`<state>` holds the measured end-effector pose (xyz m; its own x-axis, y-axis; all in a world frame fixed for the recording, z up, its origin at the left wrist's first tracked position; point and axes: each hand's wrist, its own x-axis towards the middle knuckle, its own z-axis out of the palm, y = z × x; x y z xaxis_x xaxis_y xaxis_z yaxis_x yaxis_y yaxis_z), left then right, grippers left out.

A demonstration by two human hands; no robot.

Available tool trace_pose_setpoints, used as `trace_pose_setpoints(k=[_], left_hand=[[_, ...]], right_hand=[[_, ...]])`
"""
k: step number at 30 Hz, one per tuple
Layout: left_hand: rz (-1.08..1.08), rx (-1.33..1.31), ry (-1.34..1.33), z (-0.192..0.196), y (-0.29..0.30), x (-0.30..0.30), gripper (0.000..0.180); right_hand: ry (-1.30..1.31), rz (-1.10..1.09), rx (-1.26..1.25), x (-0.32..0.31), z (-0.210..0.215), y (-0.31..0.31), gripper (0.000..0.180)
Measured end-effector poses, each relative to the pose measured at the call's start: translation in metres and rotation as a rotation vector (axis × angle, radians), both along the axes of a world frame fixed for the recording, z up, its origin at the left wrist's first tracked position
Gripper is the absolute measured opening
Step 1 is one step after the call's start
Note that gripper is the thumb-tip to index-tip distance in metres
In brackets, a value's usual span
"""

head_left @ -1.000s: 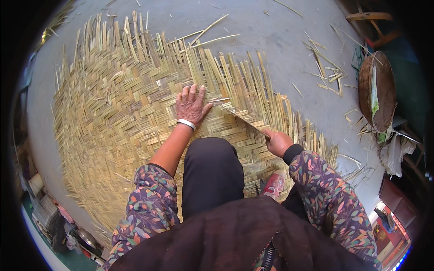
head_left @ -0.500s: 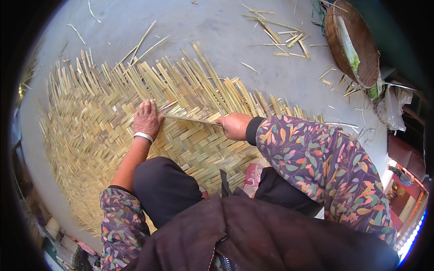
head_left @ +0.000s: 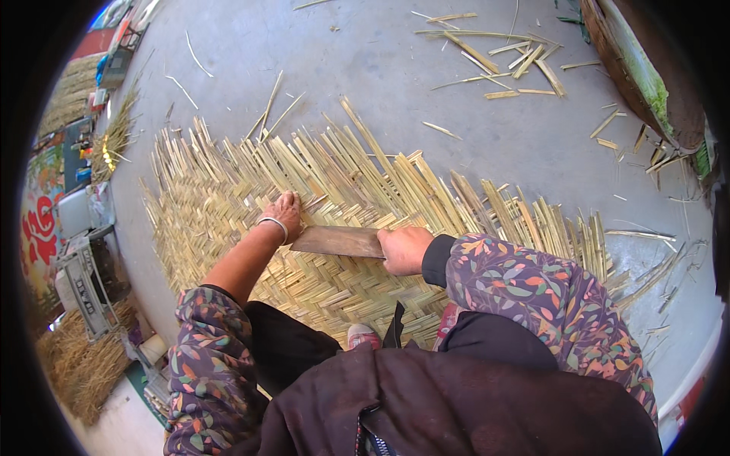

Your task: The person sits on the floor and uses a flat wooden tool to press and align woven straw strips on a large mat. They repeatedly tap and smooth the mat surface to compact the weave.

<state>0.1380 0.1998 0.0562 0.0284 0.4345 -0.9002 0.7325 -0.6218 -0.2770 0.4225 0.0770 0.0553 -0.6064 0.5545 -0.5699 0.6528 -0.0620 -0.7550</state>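
A large mat (head_left: 251,194) of pale, flat reed or bamboo-like strips lies on the floor, woven in a herringbone pattern. Loose strip ends fan out along its far edge. My right hand (head_left: 404,249) is closed round the handle end of a broad knife (head_left: 334,241), whose flat, dark blade points left just over the weave. Close to the blade's tip, my left hand (head_left: 284,216) presses on the mat with bent fingers, apparently gripping a strip. A short strip end (head_left: 315,202) sticks out beside those fingertips. The fingers' undersides are hidden.
Cut strip pieces (head_left: 525,61) lie scattered on the grey floor (head_left: 304,61) beyond the mat. A brown basket (head_left: 669,72) stands at the far right. Straw bundles (head_left: 84,365) and a grey metal frame (head_left: 90,285) are at the left. My shoe (head_left: 363,335) rests by the mat.
The knife has turned from edge-on to showing its broad flat side. Both hands stay close together over the weave. My view has shifted left, bringing more of the left side into sight.
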Motion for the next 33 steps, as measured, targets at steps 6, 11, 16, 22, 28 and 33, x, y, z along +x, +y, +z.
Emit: trace_pose_setpoints(k=[6,11,16,22,28,33], left_hand=[[-0.067,-0.022,0.051,-0.004,0.002,0.0,0.078],[-0.099,-0.071,0.132,-0.012,0.006,-0.004,0.085],[-0.132,-0.076,0.137,0.002,0.007,0.016,0.078],[-0.203,-0.081,0.015,0.016,0.064,0.083,0.044],[-0.82,0.394,-0.687,-0.011,0.086,0.13,0.044],[-0.934,0.192,-0.556,-0.027,0.087,0.14,0.041]], right_hand=[[0.131,-0.005,0.011,0.006,-0.006,-0.012,0.052],[0.175,0.01,0.033,0.01,-0.009,-0.012,0.061],[0.204,0.018,0.036,0.01,-0.013,-0.016,0.067],[0.15,0.001,0.135,0.023,-0.013,-0.029,0.067],[0.107,-0.081,0.101,0.04,0.017,-0.033,0.059],[0.001,-0.126,0.224,0.053,0.04,-0.032,0.06]])
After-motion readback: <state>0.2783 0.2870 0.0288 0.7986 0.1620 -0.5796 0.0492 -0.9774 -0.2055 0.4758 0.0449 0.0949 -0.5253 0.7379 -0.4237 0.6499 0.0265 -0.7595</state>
